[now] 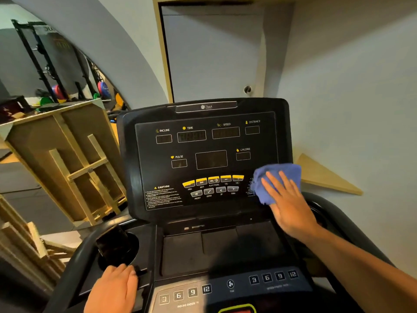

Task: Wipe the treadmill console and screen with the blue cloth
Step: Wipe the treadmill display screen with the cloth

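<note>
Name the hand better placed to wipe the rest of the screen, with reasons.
Right. The right hand already presses the blue cloth flat on the screen's lower right corner; the left hand rests low by the cup holder, clothless.

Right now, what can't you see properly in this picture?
Head view only:
- Text under the right hand and blue cloth: covered.
- CAUTION small print: too small and blurred.
- Green-edged panel: cut off by the bottom edge.
- Left hand fingertips: hidden over the console's ledge.

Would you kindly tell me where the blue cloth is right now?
In the head view, the blue cloth lies at the lower right of the treadmill screen, pressed flat under the right hand, just right of the yellow buttons.
</note>
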A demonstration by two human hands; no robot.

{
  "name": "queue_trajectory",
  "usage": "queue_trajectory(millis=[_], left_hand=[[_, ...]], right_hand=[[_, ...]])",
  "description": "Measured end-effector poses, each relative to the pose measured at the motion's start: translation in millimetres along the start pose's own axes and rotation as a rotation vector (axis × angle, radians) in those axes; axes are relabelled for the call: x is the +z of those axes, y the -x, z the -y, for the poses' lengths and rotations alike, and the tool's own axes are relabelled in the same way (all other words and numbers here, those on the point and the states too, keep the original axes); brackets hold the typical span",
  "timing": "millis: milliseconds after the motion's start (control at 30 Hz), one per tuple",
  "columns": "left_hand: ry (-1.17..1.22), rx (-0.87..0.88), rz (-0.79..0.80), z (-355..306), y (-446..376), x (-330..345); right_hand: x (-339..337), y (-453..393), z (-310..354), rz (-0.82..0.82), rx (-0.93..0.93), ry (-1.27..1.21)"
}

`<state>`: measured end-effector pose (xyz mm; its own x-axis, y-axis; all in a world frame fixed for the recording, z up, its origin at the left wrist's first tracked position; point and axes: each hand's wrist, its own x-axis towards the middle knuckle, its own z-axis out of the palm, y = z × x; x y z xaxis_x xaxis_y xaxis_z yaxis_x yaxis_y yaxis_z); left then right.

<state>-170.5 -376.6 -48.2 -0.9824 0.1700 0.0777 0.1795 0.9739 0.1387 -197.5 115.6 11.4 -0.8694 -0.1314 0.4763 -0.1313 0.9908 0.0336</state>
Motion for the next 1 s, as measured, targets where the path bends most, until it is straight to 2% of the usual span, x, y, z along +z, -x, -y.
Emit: queue_trajectory(millis=[100, 200, 267, 333, 433, 533, 600, 667, 767, 833, 933, 1000], left_hand=[[-0.039, 0.010, 0.022, 3, -4, 2], [-0.017, 0.000, 0.016, 3, -4, 2], [-0.007, -0.007, -0.011, 4, -3, 3], [-0.015, -0.011, -0.017, 3, -2, 3], [-0.023, 0.001, -0.004, 5, -5, 5], [-0.077, 0.007, 0.011, 14, -8, 14], [-0.114, 0.029, 0.010, 19, -9, 19], [-0.108, 0.039, -0.018, 20, -8, 19], [-0.081, 0.020, -0.035, 15, -6, 14], [-0.049, 0.011, -0.072, 7, -3, 8], [0.031, 0.005, -0.106, 1, 2, 4], [0.032, 0.013, -0.109, -1, 3, 2]], right_hand=[[-24, -67, 3, -0.130, 0.236, -0.151], [-48, -136, 9, -0.230, 0.357, -0.167], [-51, -154, 21, -0.249, 0.333, -0.112], [-40, -142, 34, -0.215, 0.175, -0.058], [-12, -84, 42, -0.089, -0.048, -0.024], [10, -26, 20, 0.018, -0.159, 0.069], [10, -11, -2, 0.021, -0.118, 0.062], [-3, -26, -17, -0.027, 0.009, -0.004], [-34, -87, -16, -0.150, 0.224, -0.147], [-49, -127, -7, -0.193, 0.300, -0.184], [-47, -143, 13, -0.234, 0.307, -0.109], [-35, -121, 31, -0.201, 0.194, -0.085]])
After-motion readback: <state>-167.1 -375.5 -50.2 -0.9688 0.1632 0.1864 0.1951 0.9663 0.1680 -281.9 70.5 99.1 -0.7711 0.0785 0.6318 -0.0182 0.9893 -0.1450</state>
